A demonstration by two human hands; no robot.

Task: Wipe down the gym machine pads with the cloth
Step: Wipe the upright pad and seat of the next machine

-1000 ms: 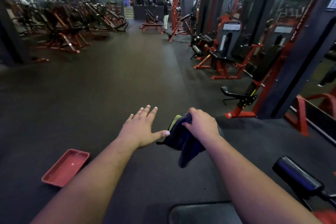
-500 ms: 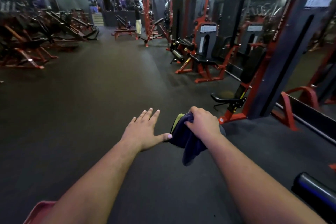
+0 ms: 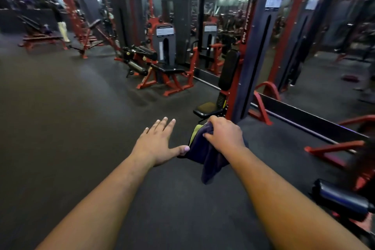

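Two bare hands are held out ahead at about the same height over the dark rubber floor (image 3: 81,128), no pad being touched. Right hand (image 3: 224,135): fingers curled round a bunched dark-blue cloth (image 3: 207,158) with a yellow-green edge; a loose tail is left hanging below the fist, well clear of the floor, which suggests the cloth is being carried rather than applied. Left hand (image 3: 156,144): flat, fingers straight and spread, nothing held; the thumb tip is seen at or against the cloth's near edge, contact not certain. Nearest padded surfaces: a black roller pad (image 3: 343,202) low at the right edge, close beside the right forearm, and a seat pad (image 3: 208,107) with an upright back pad (image 3: 229,69) on the red-framed machine just beyond the right hand. The step is judged to be transit between machines, wiping not yet begun on any pad in view. Farther machines are blurred
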